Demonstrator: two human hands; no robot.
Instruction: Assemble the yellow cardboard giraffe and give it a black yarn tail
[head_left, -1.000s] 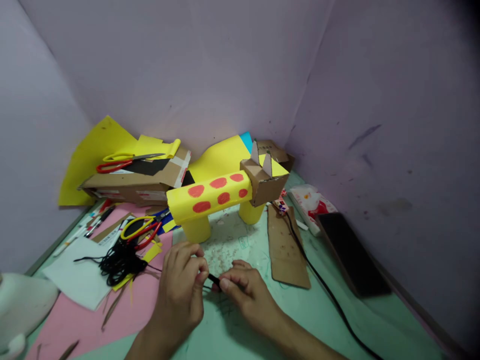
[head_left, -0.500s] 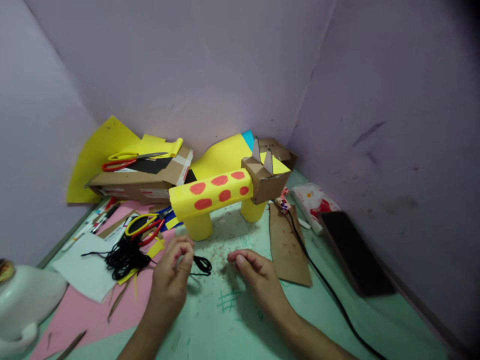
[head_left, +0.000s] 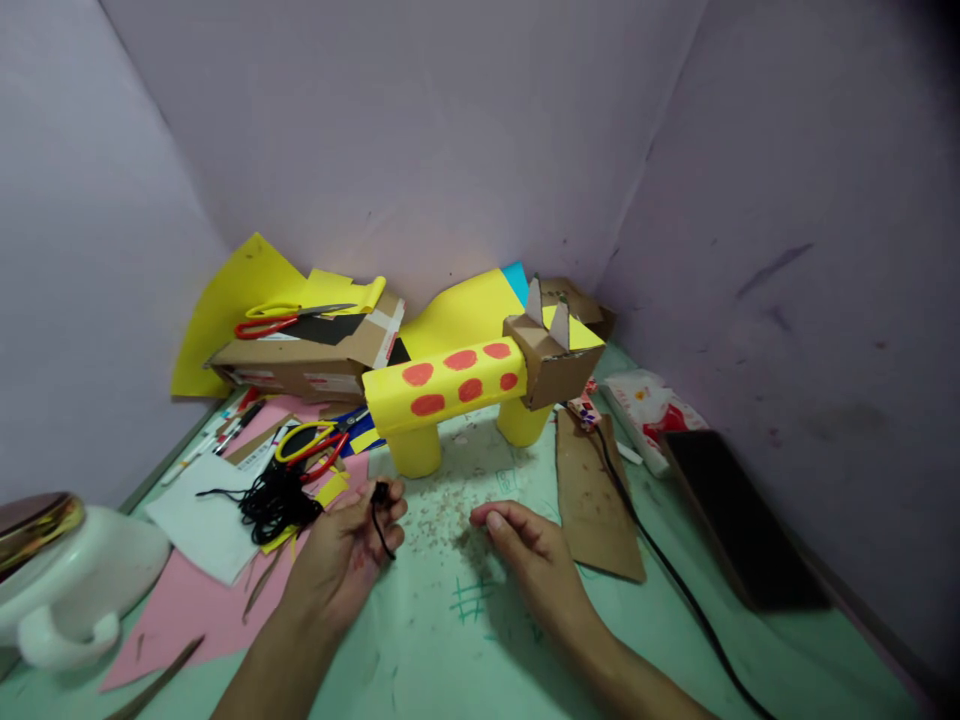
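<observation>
On the pale green counter (head_left: 420,660), a red-spotted yellow animal (head_left: 480,375) is parked behind both hands. The right hand (head_left: 536,550) is curled; whether anything's pinched can't be told. In the left hand (head_left: 349,545), black string (head_left: 380,494) is gripped. Seemingly string's being handled; next, its loose tail needs to be controlled. A green grid scribble (head_left: 471,598) is seen, no brands readable.

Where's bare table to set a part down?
Nearer than the green grid, table between left forearm and right forearm. Also a narrow strip between cable and phone. Crumbs litter the middle beyond the grid. Crowded left: yarn, scissors, paper, mug.
</observation>
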